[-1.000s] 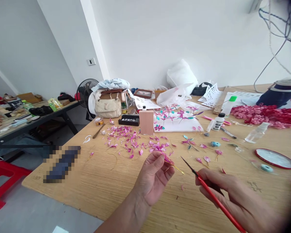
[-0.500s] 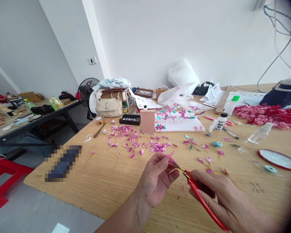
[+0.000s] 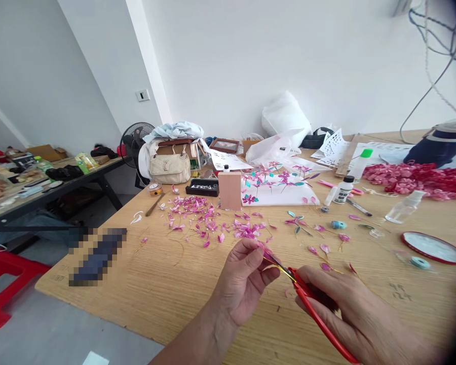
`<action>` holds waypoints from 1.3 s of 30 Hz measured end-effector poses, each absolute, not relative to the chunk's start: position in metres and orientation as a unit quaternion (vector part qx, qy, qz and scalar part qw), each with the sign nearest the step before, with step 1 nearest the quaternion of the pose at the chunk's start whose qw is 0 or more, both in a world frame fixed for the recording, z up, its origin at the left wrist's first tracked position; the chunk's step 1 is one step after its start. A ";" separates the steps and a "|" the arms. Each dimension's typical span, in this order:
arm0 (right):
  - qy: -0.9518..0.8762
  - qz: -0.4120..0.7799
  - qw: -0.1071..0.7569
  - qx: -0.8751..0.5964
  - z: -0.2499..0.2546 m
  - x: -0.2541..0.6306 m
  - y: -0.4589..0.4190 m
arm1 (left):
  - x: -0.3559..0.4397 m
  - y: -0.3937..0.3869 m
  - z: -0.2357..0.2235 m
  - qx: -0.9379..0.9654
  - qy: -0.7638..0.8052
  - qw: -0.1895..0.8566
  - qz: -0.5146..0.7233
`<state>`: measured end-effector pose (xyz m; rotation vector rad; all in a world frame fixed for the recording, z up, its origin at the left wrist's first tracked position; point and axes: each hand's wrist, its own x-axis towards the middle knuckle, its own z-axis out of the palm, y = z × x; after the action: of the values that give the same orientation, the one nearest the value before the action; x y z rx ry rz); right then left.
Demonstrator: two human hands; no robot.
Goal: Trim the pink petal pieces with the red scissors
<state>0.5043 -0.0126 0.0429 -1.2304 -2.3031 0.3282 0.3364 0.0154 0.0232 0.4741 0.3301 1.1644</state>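
Observation:
Between the thumb and fingers of my left hand [image 3: 243,279] is a small pink petal [image 3: 264,249] on a thin golden wire. My right hand [image 3: 349,304] grips red-handled scissors [image 3: 314,310], their dark blades reaching to the petal and lying along the wire. Whether the blades touch the petal cannot be made out. Beyond my hands lies a loose pile of pink petals [image 3: 192,208] with wires. Several wired petals and a teal-and-pink flower [image 3: 297,220] rest to the right.
A wooden block [image 3: 230,190] stands behind the petals, beside a white sheet [image 3: 289,195] bearing flowers. To the right are a black-capped bottle [image 3: 343,190], a clear spray bottle [image 3: 403,209], a teal spool [image 3: 339,224] and a red-rimmed dish [image 3: 433,247]. A red stool [image 3: 7,284] stands left.
The scissor blades have shifted slightly up and left along the petal. My left hand keeps its pinch, and the whole view has drifted a little.

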 end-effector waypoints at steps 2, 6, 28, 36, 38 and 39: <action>-0.849 0.118 0.241 -0.455 0.044 0.504 -0.013 | 0.336 0.015 0.023 0.221 0.155 0.795 0.543; -0.857 0.114 0.207 -0.457 0.042 0.505 -0.012 | 0.336 0.014 0.022 0.218 0.162 0.793 0.545; -0.853 0.152 0.225 -0.445 0.044 0.504 -0.016 | 0.338 0.014 0.022 0.194 0.177 0.799 0.541; -0.854 0.136 0.241 -0.441 0.043 0.508 -0.014 | 0.337 0.014 0.022 0.202 0.188 0.792 0.544; -0.851 0.154 0.227 -0.447 0.045 0.510 -0.012 | 0.336 0.014 0.023 0.208 0.187 0.790 0.545; -0.848 0.167 0.222 -0.450 0.045 0.512 -0.012 | 0.336 0.014 0.023 0.212 0.188 0.789 0.546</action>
<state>0.5121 -0.0120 0.0454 -1.2437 -2.3437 0.4624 0.3362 0.0137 0.0228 0.4571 0.4057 1.1754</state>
